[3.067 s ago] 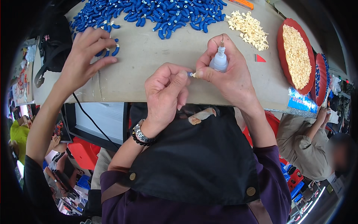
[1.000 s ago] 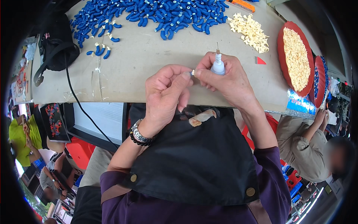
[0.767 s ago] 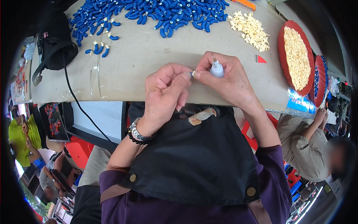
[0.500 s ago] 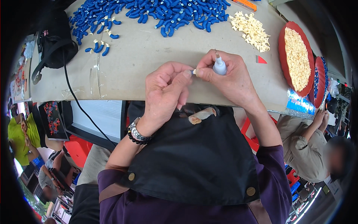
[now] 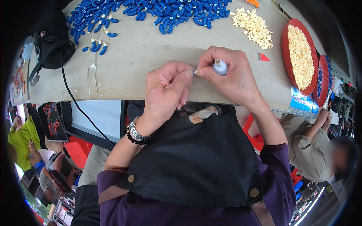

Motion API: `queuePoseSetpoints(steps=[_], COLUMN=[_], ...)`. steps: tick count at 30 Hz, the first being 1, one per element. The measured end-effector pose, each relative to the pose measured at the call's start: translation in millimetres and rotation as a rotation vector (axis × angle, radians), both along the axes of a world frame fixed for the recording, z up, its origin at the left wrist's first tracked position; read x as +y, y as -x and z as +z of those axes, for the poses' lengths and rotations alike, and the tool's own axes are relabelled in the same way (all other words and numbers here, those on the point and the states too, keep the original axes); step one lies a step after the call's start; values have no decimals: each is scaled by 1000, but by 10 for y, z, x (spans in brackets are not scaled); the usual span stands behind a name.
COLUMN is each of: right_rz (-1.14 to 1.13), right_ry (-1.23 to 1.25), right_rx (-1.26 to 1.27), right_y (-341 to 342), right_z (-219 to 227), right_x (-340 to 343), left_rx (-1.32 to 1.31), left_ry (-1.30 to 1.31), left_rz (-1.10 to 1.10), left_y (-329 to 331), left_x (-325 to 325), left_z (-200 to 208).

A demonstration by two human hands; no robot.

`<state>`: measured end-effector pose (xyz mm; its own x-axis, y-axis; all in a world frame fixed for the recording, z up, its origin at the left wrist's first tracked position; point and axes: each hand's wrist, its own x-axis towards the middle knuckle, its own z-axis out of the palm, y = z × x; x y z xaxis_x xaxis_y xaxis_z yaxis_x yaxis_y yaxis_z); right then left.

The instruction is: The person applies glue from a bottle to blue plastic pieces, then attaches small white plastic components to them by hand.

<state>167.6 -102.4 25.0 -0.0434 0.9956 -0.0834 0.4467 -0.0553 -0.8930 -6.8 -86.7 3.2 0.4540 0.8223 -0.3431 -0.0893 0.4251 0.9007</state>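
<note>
A small blue tube (image 5: 194,72), mostly hidden by the fingers, sits just above the near edge of the desk (image 5: 143,52), with a cream cap piece (image 5: 196,72) at its 3 o'clock end; whether that piece is fully seated is too small to tell. At 8 o'clock from it, the left hand (image 5: 165,88) has thumb and forefinger clamped on the tube, the other fingers loosely curled. At 3 o'clock, the right hand (image 5: 235,77) pinches the cream piece between thumb and forefinger and also grips a pale nozzle bottle (image 5: 220,68), its lower body out of sight. Three seconds ago the bottle's nozzle and needle stood out plainly; now they appear foreshortened. Another person's arm, which then reached in at 10 o'clock, has gone, baring capped blue tubes (image 5: 99,46) there. A blue tube pile (image 5: 169,13), cut off above, spreads towards 11 o'clock; a cream piece pile (image 5: 253,29) lies at 2. Near 3 o'clock are a red wedge (image 5: 265,57) and, farther out, a red tray (image 5: 285,49) of cream pieces.
</note>
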Motion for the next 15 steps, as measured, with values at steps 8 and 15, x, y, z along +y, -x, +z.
queuePoseSetpoints(steps=[8, 15], right_rz=[43, -2], right_ry=[-66, -12], right_rx=[-84, -23], right_y=[-2, 12], right_z=[-19, -33], right_x=[14, -26], left_rx=[29, 71], left_ry=[3, -160], left_rz=[-19, -7], left_y=[-5, -24], left_x=[4, -36], left_z=[-17, -51])
